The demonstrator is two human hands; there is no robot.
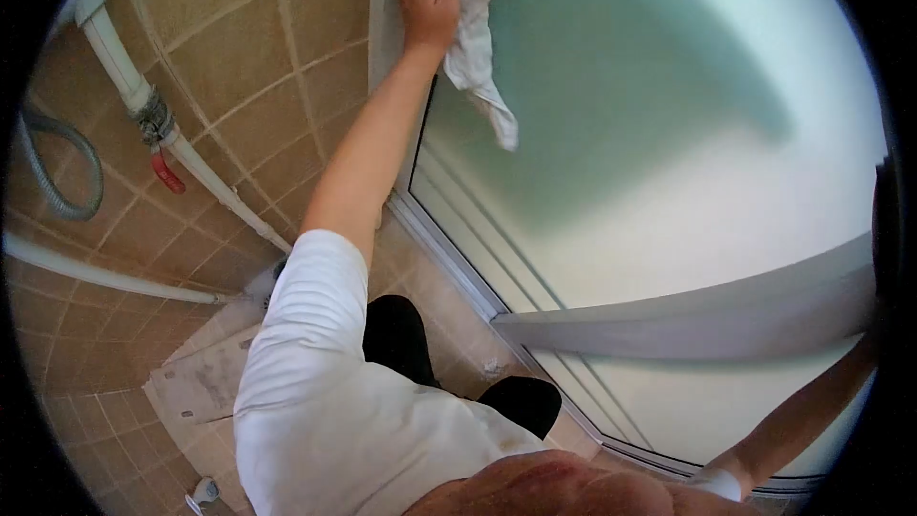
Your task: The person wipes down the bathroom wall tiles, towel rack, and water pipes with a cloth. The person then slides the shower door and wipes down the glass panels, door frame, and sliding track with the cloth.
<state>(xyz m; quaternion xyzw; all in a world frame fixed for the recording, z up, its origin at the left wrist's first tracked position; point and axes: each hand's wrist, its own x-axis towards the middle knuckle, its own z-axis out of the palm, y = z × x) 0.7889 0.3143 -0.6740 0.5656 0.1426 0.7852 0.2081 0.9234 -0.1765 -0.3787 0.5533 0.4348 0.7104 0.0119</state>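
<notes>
tiled wall (pixel 229 53) meets frosted glass (pixel 630 124), where the left hand (pixel 430 10) clutches a white cloth (pixel 475 43), likely light and limp, best held bunched; the right hand's grip i cannot tell

The person has on a white shirt (pixel 325 401) with short sleeves, and the cloth has soft folds. The pants (pixel 521 403) are black. The arms are bare below the sleeves (pixel 310 291), with no marks or letters on the shirt.

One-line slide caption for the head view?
Left hand holding a white cloth at a frosted glass panel beside a tiled wall.
</notes>
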